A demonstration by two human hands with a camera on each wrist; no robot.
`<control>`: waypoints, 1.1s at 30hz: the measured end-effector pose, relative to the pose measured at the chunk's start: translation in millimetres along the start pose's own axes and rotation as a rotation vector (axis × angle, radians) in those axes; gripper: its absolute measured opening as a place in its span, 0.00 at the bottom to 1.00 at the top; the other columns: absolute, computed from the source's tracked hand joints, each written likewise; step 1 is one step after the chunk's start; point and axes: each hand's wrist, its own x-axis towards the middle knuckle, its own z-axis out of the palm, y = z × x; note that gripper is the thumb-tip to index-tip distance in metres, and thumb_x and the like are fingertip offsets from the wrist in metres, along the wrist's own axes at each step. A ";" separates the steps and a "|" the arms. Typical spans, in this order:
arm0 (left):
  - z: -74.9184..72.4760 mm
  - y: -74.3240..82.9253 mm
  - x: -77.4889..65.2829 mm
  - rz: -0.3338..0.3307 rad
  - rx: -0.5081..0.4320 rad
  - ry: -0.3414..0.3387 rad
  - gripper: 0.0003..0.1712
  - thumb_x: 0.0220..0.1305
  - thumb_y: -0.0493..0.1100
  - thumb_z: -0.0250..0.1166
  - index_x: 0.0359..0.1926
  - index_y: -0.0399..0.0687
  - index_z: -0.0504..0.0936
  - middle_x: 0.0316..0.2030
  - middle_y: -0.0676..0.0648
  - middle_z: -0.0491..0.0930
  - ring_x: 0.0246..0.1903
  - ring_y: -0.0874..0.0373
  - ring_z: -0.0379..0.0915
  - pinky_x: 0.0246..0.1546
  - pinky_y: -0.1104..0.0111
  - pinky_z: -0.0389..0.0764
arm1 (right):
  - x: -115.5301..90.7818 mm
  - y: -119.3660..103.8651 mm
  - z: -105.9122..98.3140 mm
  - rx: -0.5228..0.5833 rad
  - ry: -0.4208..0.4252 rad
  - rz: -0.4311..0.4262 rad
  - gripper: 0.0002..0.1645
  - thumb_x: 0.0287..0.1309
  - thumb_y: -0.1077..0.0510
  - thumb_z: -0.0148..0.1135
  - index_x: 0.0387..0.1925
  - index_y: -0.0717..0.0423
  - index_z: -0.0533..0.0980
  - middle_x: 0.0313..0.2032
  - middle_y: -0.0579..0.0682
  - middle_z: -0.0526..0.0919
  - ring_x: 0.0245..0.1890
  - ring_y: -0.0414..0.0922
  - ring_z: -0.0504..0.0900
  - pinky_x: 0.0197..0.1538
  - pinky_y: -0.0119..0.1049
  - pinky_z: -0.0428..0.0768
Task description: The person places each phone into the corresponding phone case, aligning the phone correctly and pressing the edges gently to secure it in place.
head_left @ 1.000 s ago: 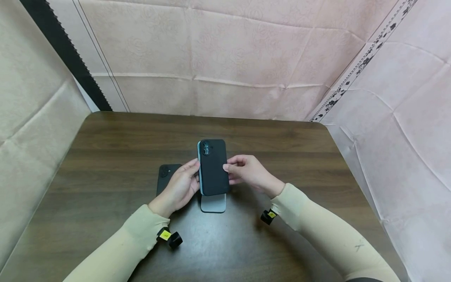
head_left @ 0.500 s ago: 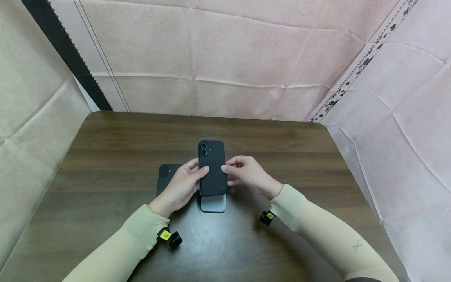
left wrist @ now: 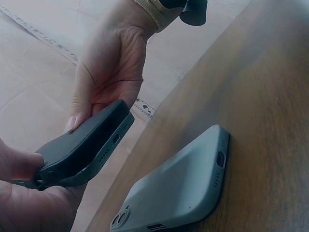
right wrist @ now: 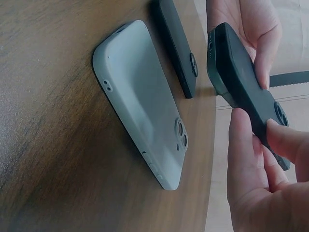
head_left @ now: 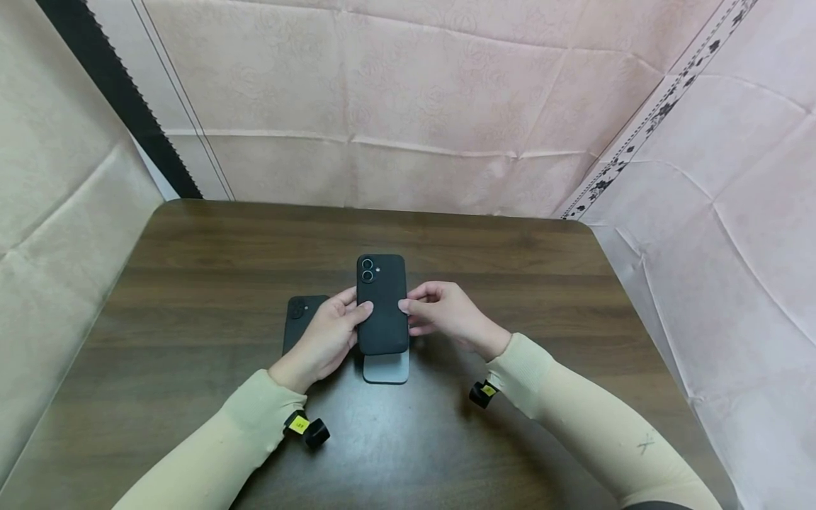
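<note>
A black phone case with two camera rings is held over the middle of the table, back side up. In the left wrist view a dark teal layer with port openings lies along it, and a gap shows between the two at the bottom end. My left hand grips the left side, thumb on the back. On the right edge, my right hand pinches it between thumb and fingers. Below it lies a pale grey-green phone case, camera side up, partly hidden in the head view.
A black phone or case lies on the wooden table, partly covered by my left hand in the head view. Pale cloth walls stand behind and on both sides of the table.
The black case has turned from slightly tilted, with a light blue left edge showing, to facing up flatter. My left thumb has come onto its back. The right hand keeps its pinch.
</note>
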 end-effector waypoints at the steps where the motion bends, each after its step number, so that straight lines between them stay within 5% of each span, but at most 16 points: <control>1: 0.0 -0.3 0.2 0.003 0.000 0.001 0.28 0.74 0.38 0.53 0.71 0.42 0.59 0.63 0.45 0.71 0.60 0.56 0.70 0.54 0.65 0.74 | 0.3 0.0 0.3 0.000 0.001 -0.002 0.17 0.57 0.57 0.69 0.45 0.62 0.79 0.40 0.62 0.79 0.38 0.54 0.84 0.41 0.50 0.83; 19: -0.1 -1.3 0.2 -0.017 -0.004 -0.006 0.27 0.73 0.39 0.54 0.70 0.43 0.60 0.62 0.45 0.72 0.60 0.56 0.70 0.54 0.65 0.74 | 0.6 2.2 -1.7 0.009 -0.001 -0.009 0.16 0.60 0.57 0.67 0.46 0.63 0.78 0.41 0.61 0.80 0.38 0.54 0.84 0.42 0.50 0.83; 33: 3.3 -1.9 -4.7 -0.072 0.047 -0.081 0.29 0.73 0.41 0.54 0.71 0.44 0.60 0.64 0.46 0.70 0.61 0.56 0.69 0.54 0.64 0.74 | 13.3 -14.0 -17.5 0.023 0.091 -0.062 0.17 0.62 0.52 0.65 0.47 0.59 0.79 0.41 0.59 0.81 0.38 0.53 0.82 0.46 0.48 0.82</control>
